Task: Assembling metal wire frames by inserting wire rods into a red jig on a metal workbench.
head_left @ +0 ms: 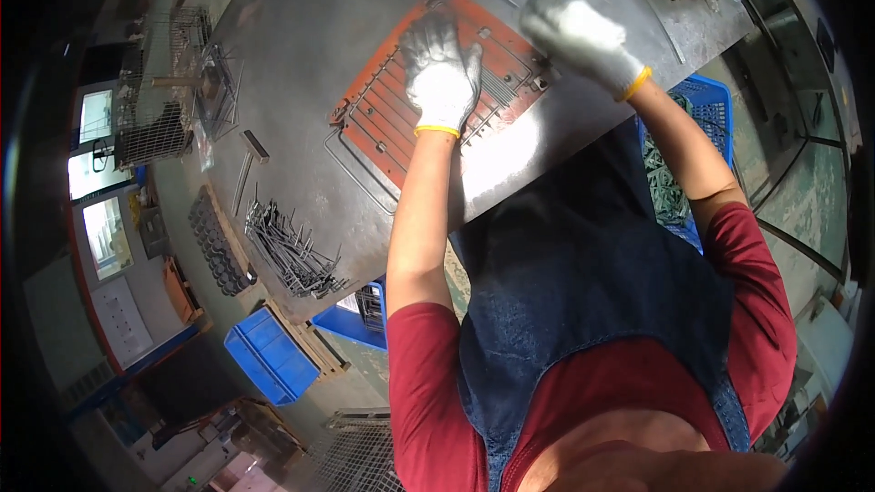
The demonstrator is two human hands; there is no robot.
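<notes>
Gloves, white knit with yellow cuffs, on both hands. Left hand [441, 73] spread flat, palm down, on a bent wire frame [383, 141] laid in an orange-red jig plate [460, 64], probably to pin the wires into the plate's slots. Right hand [583, 36] at the plate's far right corner, fingers curled over and apparently closed on something there, though too blurred to tell what or how firmly. Jig plate flat on the grey steel bench [310, 9], set askew, the frame's rounded end overhanging its near-left edge. Heap of short bent wire pieces [292, 251] near the bench's left edge, well apart from the hands, likely stock kept within reach. Finished wire cages [169, 82] stacked at the far left. Blue plastic bins [269, 355] on the floor below the bench; a blue crate [697, 100] beside the right arm. White rectangular sheets [108, 237] on the left wall, print unreadable.
</notes>
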